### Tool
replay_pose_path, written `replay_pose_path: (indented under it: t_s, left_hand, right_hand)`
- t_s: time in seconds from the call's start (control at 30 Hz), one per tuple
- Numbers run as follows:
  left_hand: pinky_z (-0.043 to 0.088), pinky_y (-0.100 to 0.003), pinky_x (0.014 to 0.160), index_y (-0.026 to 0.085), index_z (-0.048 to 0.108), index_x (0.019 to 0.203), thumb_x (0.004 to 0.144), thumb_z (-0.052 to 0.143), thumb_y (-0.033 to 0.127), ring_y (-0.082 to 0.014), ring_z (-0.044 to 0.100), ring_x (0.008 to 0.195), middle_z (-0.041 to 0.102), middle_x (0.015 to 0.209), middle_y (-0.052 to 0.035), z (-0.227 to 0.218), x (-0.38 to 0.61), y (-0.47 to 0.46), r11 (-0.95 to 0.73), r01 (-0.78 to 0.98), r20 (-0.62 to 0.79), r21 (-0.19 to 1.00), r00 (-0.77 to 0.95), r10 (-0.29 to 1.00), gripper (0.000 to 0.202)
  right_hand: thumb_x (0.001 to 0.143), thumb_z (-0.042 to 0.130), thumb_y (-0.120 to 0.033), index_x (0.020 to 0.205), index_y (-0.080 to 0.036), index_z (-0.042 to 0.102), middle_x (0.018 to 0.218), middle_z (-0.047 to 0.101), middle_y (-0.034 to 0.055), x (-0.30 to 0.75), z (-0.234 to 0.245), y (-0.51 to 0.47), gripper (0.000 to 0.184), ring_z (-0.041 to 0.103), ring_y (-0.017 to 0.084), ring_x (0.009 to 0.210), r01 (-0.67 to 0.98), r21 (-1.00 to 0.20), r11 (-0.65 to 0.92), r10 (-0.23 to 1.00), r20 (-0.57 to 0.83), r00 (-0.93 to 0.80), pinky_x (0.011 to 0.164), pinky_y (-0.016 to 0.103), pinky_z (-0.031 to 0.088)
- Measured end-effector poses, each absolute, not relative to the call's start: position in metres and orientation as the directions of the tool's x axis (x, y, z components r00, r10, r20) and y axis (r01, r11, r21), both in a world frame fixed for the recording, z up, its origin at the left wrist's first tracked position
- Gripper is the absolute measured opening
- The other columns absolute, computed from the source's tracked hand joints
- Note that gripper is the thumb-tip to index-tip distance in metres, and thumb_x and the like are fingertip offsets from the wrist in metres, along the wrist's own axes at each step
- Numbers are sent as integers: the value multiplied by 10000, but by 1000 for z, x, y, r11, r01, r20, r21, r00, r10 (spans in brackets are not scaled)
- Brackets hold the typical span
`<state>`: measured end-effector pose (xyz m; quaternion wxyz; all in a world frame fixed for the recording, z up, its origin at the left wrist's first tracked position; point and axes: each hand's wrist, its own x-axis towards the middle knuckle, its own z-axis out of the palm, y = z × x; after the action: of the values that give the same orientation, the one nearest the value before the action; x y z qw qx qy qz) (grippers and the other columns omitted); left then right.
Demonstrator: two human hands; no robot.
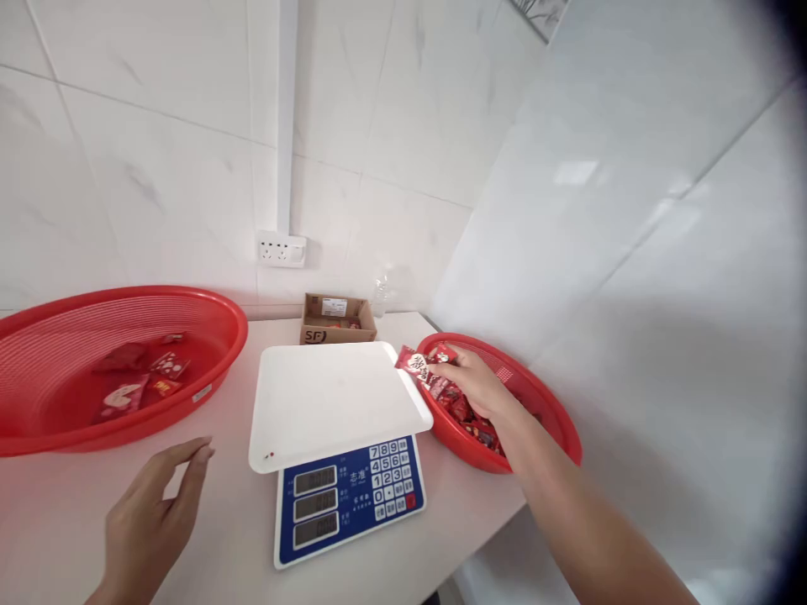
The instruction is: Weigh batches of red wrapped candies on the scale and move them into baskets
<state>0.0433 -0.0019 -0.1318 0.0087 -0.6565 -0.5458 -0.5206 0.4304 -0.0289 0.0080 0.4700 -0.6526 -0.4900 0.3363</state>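
My right hand point(474, 380) is closed on a small red packet point(413, 363), holding it over the rim of the red basket point(547, 397) on the right, next to the scale's white pan point(328, 395). More red packets point(463, 412) lie in that basket under my hand. My left hand point(151, 517) hovers open above the tabletop at the front left, fingers together and slightly bent, holding nothing. The blue-fronted scale point(350, 496) with its keypad sits between my hands.
A large red basket point(214, 336) at the left holds several red packets point(142, 378). A small cardboard box point(336, 319) stands against the tiled wall behind the scale, under a wall socket point(282, 249). The table's edge runs close on the right.
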Motion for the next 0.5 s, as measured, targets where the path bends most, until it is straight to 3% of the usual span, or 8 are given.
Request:
replay_pose_path:
  t_s: [0.07,0.2,0.5]
  left_hand:
    - [409,-168,427,223,651,900,863,496,421,-79,604,531,728,854,-16,-120,47,-6,-418,741,709,525,-109,696,254]
    - [425,-170,449,208,648,877,871,498,364,-103,652,612,730,805,-21,-116,47,-6,-430,744,723,512,-103,683,216]
    - [483,-194,556,201,656,885,872,492,360,-128,673,678,725,774,-21,-118,42,-5,-428,714,698,555,-119,706,229]
  right_hand:
    - [630,717,-314,757,-185,578,647,660,3,401,2,-18,228,635,161,577,222,-971,-87,988,-56,144,562,293,519]
    - [652,724,-304,774,-182,570,612,626,-11,355,-13,3,231,596,137,517,281,-951,-129,987,-151,-60,468,255,477]
    - [716,709,-396,874,-193,570,767,623,5,345,-27,25,293,603,132,651,306,-950,-57,998,-65,-16,569,264,513]
